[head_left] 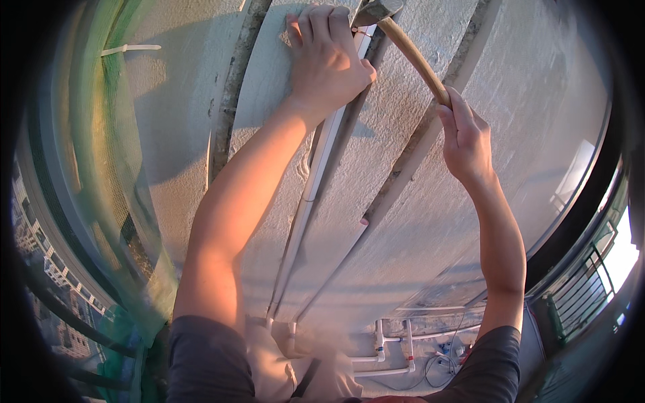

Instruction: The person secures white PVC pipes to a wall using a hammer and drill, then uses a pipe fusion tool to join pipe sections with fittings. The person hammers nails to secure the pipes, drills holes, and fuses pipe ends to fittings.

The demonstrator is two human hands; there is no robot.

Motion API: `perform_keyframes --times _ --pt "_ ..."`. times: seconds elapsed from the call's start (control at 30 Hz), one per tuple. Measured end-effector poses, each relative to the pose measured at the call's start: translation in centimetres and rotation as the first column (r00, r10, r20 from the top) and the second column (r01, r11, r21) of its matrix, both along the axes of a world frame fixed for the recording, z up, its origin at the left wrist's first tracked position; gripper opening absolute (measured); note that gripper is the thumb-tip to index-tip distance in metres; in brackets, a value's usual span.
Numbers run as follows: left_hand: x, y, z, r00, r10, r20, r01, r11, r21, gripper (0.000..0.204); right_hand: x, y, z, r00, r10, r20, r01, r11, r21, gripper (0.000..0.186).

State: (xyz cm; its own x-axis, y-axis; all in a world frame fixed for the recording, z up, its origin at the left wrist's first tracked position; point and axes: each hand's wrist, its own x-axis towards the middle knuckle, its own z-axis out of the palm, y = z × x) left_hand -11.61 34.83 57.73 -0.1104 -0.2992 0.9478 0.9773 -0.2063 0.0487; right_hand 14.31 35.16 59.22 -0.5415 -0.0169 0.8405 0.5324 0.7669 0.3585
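Note:
My left hand is raised against the rough plastered wall, fingers bent, across the upper part of a white pipe set in a long groove; anything under the fingers is hidden. My right hand is closed round the wooden handle of a hammer. The hammer's metal head is at the top of the pipe, just right of my left hand's fingers, beside a small fastening. Other grooves run along the wall on both sides.
Green mesh with a white tie hangs at left, buildings beyond it. Branched white pipes, cables and small items lie along the bottom, near my legs. A railing shows at right.

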Motion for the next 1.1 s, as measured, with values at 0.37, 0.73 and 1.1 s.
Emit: perform_keyframes --times 0.37,0.73,1.1 --pt "-0.4 -0.2 0.0 0.995 -0.006 -0.097 0.01 0.999 0.043 0.08 0.1 1.5 0.6 0.997 -0.061 0.046 0.059 0.996 0.06 0.028" --pt "-0.8 0.0 -0.5 0.998 -0.058 -0.031 0.055 0.994 -0.099 0.085 1.4 1.4 -0.7 0.997 0.069 -0.019 -0.069 0.997 0.03 0.031" --pt "-0.9 0.4 -0.6 0.997 -0.066 -0.032 0.063 0.993 -0.104 0.075 -0.2 2.0 0.4 0.999 -0.044 0.026 0.043 0.999 0.016 0.025"
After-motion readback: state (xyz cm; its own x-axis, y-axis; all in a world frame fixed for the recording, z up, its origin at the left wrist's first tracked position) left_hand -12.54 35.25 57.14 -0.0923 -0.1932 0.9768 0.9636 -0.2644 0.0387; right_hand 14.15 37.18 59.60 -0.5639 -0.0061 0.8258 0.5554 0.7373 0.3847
